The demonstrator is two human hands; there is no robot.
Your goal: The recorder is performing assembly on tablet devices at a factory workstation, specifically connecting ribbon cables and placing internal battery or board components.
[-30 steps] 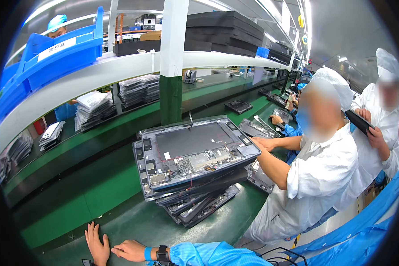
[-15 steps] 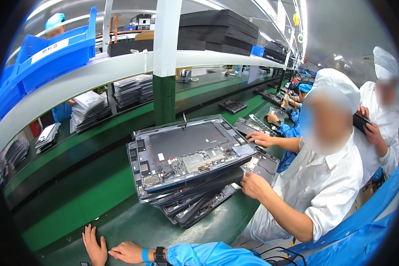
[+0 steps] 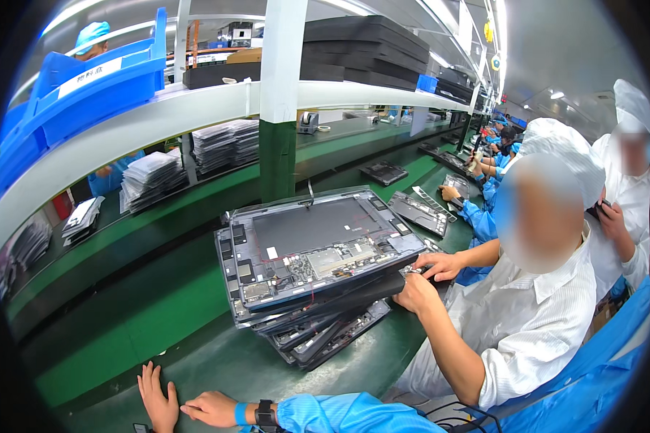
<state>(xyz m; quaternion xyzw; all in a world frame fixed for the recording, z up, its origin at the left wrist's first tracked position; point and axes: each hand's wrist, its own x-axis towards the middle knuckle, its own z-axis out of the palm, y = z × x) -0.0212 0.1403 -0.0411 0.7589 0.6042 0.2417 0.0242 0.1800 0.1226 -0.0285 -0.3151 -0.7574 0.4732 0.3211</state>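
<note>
My left hand [image 3: 157,399] lies on the green bench with its fingers stretched and spread, holding nothing. Beside it, my right hand [image 3: 212,409] rests low over the bench, fingers loosely extended toward the left hand; nothing shows in it. A blue wristband and a dark watch [image 3: 266,415] circle my right wrist. Beyond both hands stands an uneven stack of opened laptop bases [image 3: 325,252], with circuit boards, red wires and speakers exposed on the top one. Neither of my hands touches the stack.
At right, a co-worker [image 3: 549,289] in white holds both hands [image 3: 422,285] at the stack's right edge. A white-and-green post [image 3: 278,108], a shelf with blue bins [image 3: 97,86], and stacks of wrapped sheets [image 3: 152,177] stand along the bench's far side.
The co-worker's farther hand has moved nearer, joining the other hand at the stack's right edge. The view has shifted slightly. My hands stay in place on the bench.
</note>
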